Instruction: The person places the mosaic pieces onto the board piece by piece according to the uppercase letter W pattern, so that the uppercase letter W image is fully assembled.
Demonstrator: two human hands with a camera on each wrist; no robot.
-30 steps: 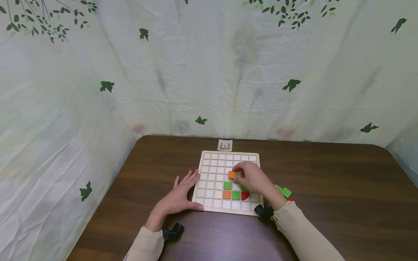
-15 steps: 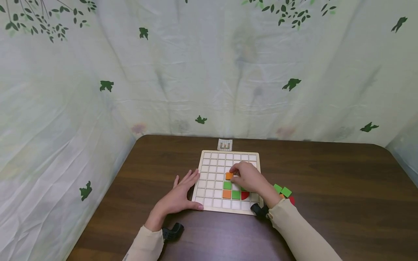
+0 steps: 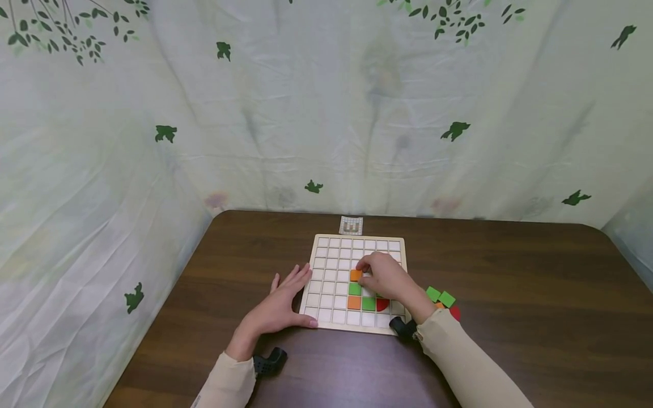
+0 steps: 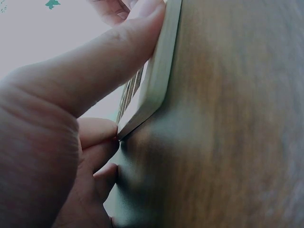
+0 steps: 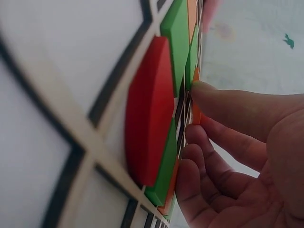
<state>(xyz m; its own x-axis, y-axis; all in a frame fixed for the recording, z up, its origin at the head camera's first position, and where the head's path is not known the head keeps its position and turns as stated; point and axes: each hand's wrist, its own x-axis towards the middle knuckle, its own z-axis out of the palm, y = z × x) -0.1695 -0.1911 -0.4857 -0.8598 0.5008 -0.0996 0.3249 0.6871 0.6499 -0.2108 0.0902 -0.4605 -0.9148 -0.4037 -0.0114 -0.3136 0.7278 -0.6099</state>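
Apparently steadies the board [image 3: 328,288] with left hand [image 3: 279,307] spread at its side, pinching an orange tile [image 3: 355,275] by its edges in right hand [image 3: 386,277], likely for control.

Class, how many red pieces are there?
2: one red piece on the board, another red piece on the table by the right arm. That arm may hide others.

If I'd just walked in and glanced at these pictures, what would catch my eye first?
Probably the orange tile pinched in the right hand, at the pale gridded board, just beyond a green tile. Close by, the red piece glows near the board's lower right. Behind the table, a pale cloth with dark green shapes fills the view.
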